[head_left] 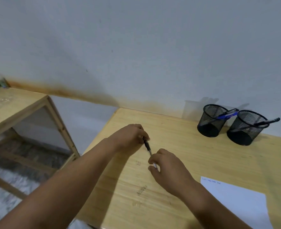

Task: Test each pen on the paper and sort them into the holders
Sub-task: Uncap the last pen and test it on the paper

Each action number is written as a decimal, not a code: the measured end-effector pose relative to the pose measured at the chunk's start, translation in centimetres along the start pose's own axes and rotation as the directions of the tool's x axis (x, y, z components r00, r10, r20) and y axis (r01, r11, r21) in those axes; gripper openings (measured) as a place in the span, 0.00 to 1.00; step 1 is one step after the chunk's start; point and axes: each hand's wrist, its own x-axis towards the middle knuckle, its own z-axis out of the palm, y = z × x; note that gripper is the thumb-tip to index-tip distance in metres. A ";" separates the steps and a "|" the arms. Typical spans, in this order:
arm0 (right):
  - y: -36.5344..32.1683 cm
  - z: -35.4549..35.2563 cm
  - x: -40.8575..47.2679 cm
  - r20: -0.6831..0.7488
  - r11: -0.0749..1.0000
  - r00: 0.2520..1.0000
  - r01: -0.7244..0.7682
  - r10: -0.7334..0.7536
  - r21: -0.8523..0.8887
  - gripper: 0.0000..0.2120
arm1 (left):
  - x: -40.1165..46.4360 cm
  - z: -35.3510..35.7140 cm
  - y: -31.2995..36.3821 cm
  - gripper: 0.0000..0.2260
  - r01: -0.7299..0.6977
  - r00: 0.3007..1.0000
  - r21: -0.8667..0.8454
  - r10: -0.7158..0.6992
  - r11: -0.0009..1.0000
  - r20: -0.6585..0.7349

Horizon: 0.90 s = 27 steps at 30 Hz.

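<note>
Both hands clamp one pen (147, 146) above surface (177, 138): left hand (129, 135) pinching cap end, right hand (165, 164) gripping barrel, likely uncapping, I judge, before testing on paper (238, 200); holders (212, 120) wait beyond.

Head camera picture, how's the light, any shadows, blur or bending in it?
Head view: soft, even light, no glare; the two mesh holders throw faint shadows on the wall behind them. Head view: wide-angle bending tilts the desk edge and the wall line. Head view: slightly soft overall, and the writing on the paper is too small to read.
</note>
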 end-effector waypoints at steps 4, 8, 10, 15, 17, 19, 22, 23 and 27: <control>1.8 -1.7 -1.0 -0.042 0.995 0.995 -0.086 0.088 0.059 0.13 | -1.3 0.3 0.5 0.08 -0.024 0.998 -0.054 0.021 0.998 -0.051; 3.8 -4.3 -2.9 -0.055 0.988 0.987 -0.147 0.149 0.043 0.17 | -2.5 0.7 3.0 0.07 -0.067 0.994 -0.160 0.051 0.985 -0.102; 4.7 -5.5 -3.9 -0.034 0.987 0.986 -0.161 0.161 0.009 0.17 | -2.7 1.4 4.7 0.07 -0.090 0.990 -0.214 0.063 0.973 -0.129; 6.2 -7.6 -6.5 -0.022 0.988 0.989 -0.149 0.149 -0.027 0.11 | -2.5 3.5 9.2 0.07 -0.144 0.981 -0.349 0.086 0.926 -0.176; 6.6 -8.1 -7.4 -0.031 0.989 0.989 -0.144 0.144 -0.025 0.09 | -2.4 4.3 10.9 0.06 -0.163 0.978 -0.391 0.098 0.906 -0.182; 7.1 -8.5 -8.1 -0.046 0.991 0.990 -0.136 0.135 -0.009 0.06 | -2.3 5.0 12.3 0.06 -0.179 0.976 -0.420 0.109 0.890 -0.187; 7.5 -9.1 -9.1 -0.076 0.991 0.989 -0.128 0.130 0.023 0.02 | -2.3 5.9 13.9 0.06 -0.212 0.966 -0.438 0.119 0.874 -0.230; 7.7 -9.2 -9.4 -0.088 0.990 0.987 -0.134 0.137 0.041 0.02 | -2.4 6.1 14.3 0.05 -0.216 0.963 -0.451 0.114 0.866 -0.244; 8.0 -9.0 -10.3 -0.160 0.994 0.984 -0.067 0.081 0.091 0.03 | -2.6 6.9 15.5 0.06 -0.234 0.961 -0.478 0.129 0.847 -0.243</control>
